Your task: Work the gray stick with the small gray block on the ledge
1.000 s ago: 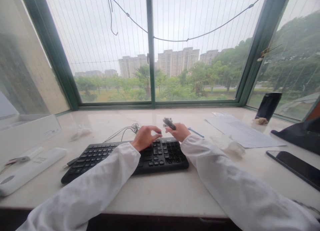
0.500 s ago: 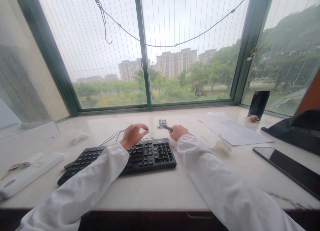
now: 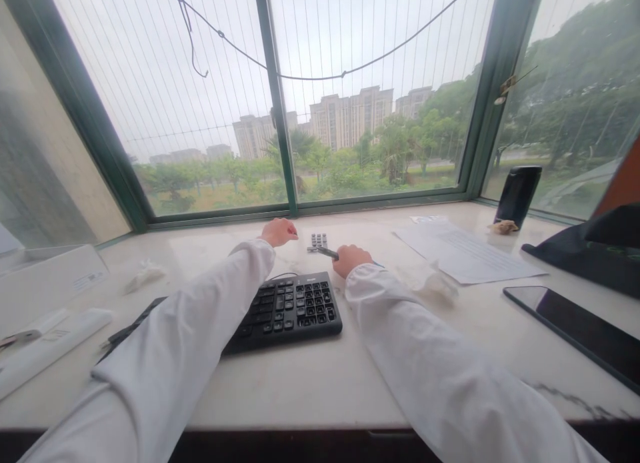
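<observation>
My left hand (image 3: 279, 232) is beyond the black keyboard (image 3: 300, 319), its fingers pinched. A keycap (image 3: 295, 235) barely shows as a dark speck at its fingertips, just left of a group of loose keycaps (image 3: 319, 239) laid in rows on the white tabletop. My right hand (image 3: 351, 259) is closed around a slim dark tool (image 3: 327, 253) whose exact kind I cannot make out. The tool points left, its front end close to the nearest loose keycaps. Some number pad positions on the keyboard look bare. My left sleeve hides the keyboard's middle.
A printed paper sheet (image 3: 465, 249) and a crumpled clear plastic bag (image 3: 433, 283) lie right of my right hand. Farther right are a phone (image 3: 575, 329), a dark can (image 3: 517, 197) and a black item (image 3: 590, 256). A white box (image 3: 55, 269) stands left; the window is behind.
My left hand has moved forward and right, from above the keyboard to beside the loose keycaps. My right hand keeps its hold on the tool, nearly in place. The view has shifted slightly.
</observation>
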The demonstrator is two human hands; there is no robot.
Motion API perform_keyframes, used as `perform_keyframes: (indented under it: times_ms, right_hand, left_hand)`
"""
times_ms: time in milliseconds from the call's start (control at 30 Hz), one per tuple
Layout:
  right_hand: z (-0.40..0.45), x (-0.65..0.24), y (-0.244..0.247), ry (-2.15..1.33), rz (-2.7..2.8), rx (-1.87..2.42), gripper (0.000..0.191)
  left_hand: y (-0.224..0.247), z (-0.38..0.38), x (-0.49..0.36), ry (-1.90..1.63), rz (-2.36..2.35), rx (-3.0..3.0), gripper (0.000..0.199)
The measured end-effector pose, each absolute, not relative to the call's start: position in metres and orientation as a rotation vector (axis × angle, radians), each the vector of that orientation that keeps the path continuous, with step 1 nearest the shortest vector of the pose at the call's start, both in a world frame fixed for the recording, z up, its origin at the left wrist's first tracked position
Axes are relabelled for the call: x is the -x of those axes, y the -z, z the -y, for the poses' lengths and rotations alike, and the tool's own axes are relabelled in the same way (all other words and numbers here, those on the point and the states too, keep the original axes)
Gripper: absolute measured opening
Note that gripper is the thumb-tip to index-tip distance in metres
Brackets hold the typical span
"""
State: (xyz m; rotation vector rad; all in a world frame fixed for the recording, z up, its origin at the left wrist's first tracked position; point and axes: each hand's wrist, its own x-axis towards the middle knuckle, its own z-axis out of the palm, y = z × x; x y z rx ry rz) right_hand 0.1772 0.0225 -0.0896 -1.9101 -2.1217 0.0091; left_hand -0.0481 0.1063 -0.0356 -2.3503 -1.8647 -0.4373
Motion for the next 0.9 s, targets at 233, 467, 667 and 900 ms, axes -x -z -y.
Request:
perform_keyframes:
  times_ms: [233,467,667,900]
  right_hand:
    - [-0.021,-0.178,0.086,-0.002,2.133,1.907,0.031]
    - [-0.02,-0.178,0.085,0.002,2.139,1.919,0.031]
    - [-0.018,-0.177,0.085,0.011,2.134,1.922,0.03]
    - [-0.018,-0.176,0.086,0.039,2.127,1.924,0.03]
  left_hand:
    - [0.049,-0.158,0.035,0.397,1.969,2.342,0.028]
    - [0.064,-0.188,0.024,0.369,2.01,2.386,0.028]
    - [0.078,-0.203,0.022,0.366,2.016,2.418,0.027]
    - [0.088,-0.212,0.023,0.388,2.013,2.429,0.024]
